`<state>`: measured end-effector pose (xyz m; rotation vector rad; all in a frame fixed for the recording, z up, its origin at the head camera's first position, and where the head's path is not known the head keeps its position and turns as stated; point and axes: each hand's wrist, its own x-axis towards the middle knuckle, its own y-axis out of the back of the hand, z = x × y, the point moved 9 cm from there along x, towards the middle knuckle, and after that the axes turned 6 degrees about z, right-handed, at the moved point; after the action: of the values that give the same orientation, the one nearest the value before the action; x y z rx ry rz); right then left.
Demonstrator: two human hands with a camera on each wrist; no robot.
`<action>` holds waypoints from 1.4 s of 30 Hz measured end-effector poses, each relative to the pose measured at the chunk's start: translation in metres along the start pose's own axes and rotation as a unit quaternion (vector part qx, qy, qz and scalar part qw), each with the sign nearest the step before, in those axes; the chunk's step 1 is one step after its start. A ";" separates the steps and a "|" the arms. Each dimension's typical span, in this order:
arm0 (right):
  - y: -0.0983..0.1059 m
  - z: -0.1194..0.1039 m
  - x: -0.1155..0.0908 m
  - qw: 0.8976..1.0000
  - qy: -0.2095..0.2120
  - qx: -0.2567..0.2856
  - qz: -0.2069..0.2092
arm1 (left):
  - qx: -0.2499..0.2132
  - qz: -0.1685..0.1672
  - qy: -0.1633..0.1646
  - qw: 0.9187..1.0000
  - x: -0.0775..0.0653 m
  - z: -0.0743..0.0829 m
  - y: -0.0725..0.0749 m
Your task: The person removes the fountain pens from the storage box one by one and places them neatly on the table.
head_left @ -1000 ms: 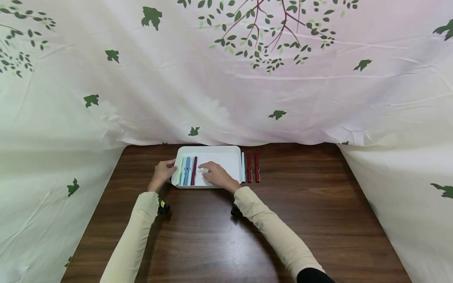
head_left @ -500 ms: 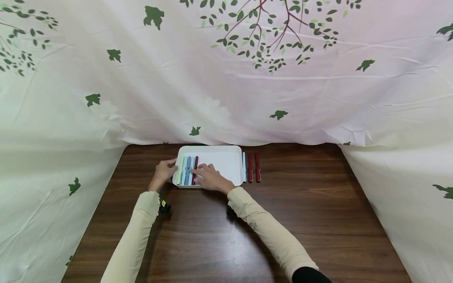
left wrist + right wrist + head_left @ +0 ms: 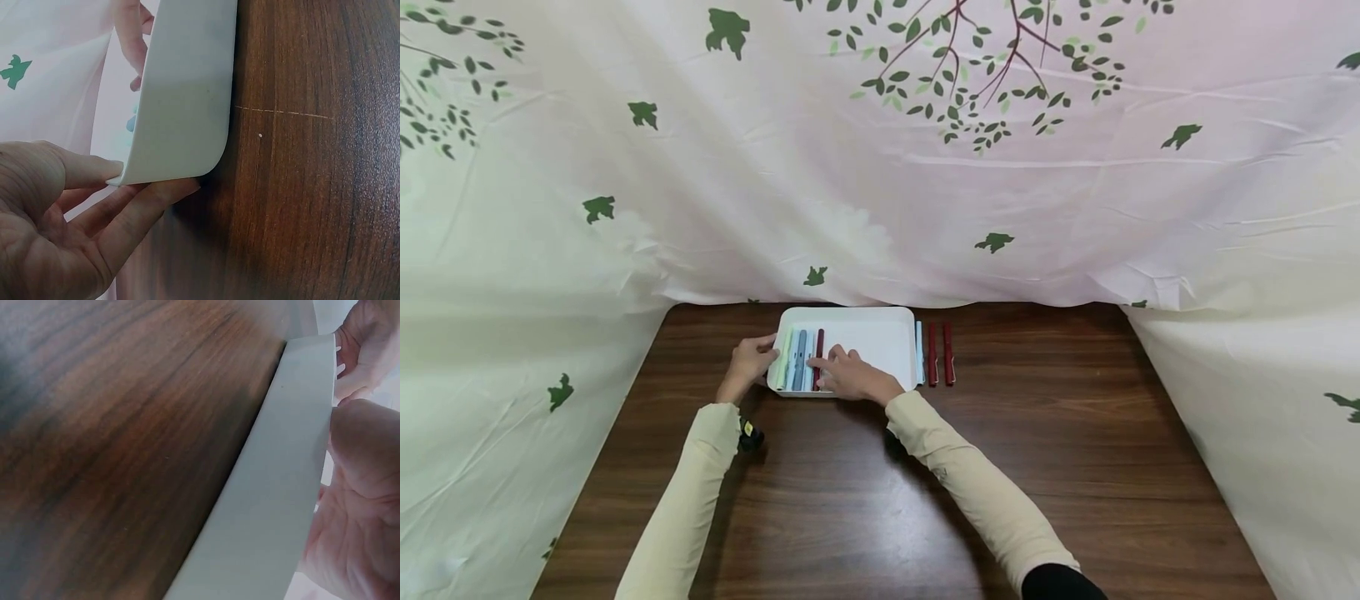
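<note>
At the left side of the white tray (image 3: pixel 880 333), my left hand (image 3: pixel 748 367) pinches the rim, thumb on top and fingers against the outer wall (image 3: pixel 181 106). Inside lie several pens side by side: a pale green pen (image 3: pixel 784 360), blue pens (image 3: pixel 800 360) and a dark red pen (image 3: pixel 820 340) at the right end of the row. My right hand (image 3: pixel 853 377) reaches over the tray's front wall (image 3: pixel 269 469). Its extended index finger crosses the dark red pen toward the light blue pen beside it, the thumb lying near the red pen's lower end.
Right of the tray, a light blue pen (image 3: pixel 919 352) lies along its side. Two dark red pens with clips (image 3: pixel 933 355) lie beyond it on the brown wooden table (image 3: pixel 1075 433). A patterned cloth (image 3: pixel 880 208) hangs behind and at both sides.
My right hand has moved left from the tray's middle onto the row's right end. The dark red pen's lower end has shifted slightly right and stands straighter. My left hand keeps its hold.
</note>
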<state>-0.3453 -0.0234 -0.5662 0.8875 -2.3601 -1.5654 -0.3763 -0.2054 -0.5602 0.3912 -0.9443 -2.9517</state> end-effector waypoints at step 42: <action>0.022 0.027 -0.009 0.957 -0.098 0.252 0.100 | -0.002 0.004 0.002 1.000 0.000 0.000 -0.001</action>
<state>-0.3589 0.0090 -0.5570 0.5597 -2.9523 -1.0294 -0.3767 -0.2051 -0.5610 0.3917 -0.9378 -2.9449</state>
